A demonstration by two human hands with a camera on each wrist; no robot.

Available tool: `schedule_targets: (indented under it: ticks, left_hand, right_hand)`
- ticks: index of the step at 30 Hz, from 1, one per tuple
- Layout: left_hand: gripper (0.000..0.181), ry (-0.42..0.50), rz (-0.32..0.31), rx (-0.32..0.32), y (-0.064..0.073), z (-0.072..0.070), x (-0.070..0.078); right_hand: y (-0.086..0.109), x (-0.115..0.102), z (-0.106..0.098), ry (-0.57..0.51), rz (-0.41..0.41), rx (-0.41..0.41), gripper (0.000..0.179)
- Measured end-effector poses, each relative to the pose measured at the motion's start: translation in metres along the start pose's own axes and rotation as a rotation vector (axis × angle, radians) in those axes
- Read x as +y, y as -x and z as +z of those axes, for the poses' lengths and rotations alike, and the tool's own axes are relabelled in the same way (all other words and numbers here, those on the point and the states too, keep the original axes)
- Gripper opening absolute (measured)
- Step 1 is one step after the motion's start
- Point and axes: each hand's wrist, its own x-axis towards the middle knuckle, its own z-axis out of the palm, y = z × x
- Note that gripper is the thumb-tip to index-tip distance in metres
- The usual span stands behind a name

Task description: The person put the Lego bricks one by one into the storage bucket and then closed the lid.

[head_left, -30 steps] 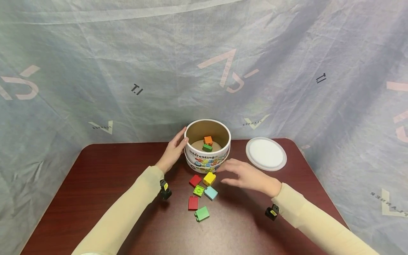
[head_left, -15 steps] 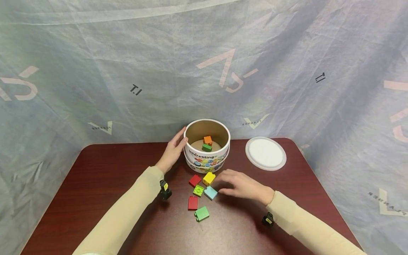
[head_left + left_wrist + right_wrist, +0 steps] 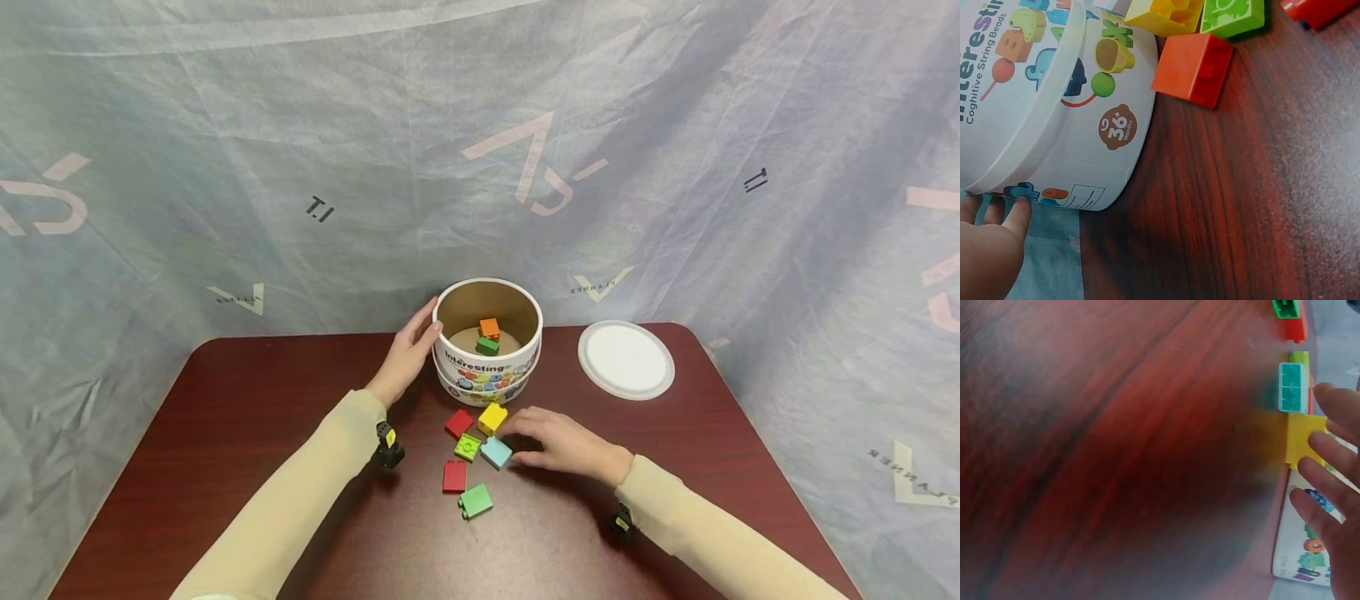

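Observation:
A white round bucket printed "Interesting" stands upright at the back of the table. My left hand rests against its left side, fingers mostly straight; in the left wrist view, fingertips touch its wall. An orange block and a green block lie inside. My right hand hovers with parted, slightly bent fingers just right of a light blue block and a yellow block; nothing is between them. In the right wrist view its fingers spread beside the light blue block; contact is unclear.
Near the bucket lie a red block, a lime green block, another red block and a green block. A white lid lies flat at the back right. Grey cloth hangs behind the table.
My right hand has come down and toward me, from beside the bucket's front to the light blue block. The left hand, bucket and blocks have stayed where they were.

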Motion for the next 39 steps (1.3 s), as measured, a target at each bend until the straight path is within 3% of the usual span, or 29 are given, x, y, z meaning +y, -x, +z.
schedule_targets:
  ticks: [12,20,29,39]
  left_hand:
    - [0.057,-0.013,0.006,0.001,-0.0027,0.0006,0.0020]
    - [0.058,-0.016,-0.002,-0.005,-0.0001,-0.0003,0.0000]
    - [0.058,-0.010,-0.005,0.006,0.0014,0.0005,0.0005]
    - [0.057,-0.013,-0.010,0.006,0.0013,0.0008,0.0006]
  right_hand:
    - [-0.0032,0.0050,0.0094,0.103,-0.076,-0.009,0.043]
    - [-0.0024,0.0014,0.0075,0.073,-0.033,-0.065,0.044]
    - [-0.0015,0.0020,0.0103,0.130,-0.089,-0.085,0.046]
    - [0.0018,0.0033,0.0098,0.119,-0.105,-0.092,0.054]
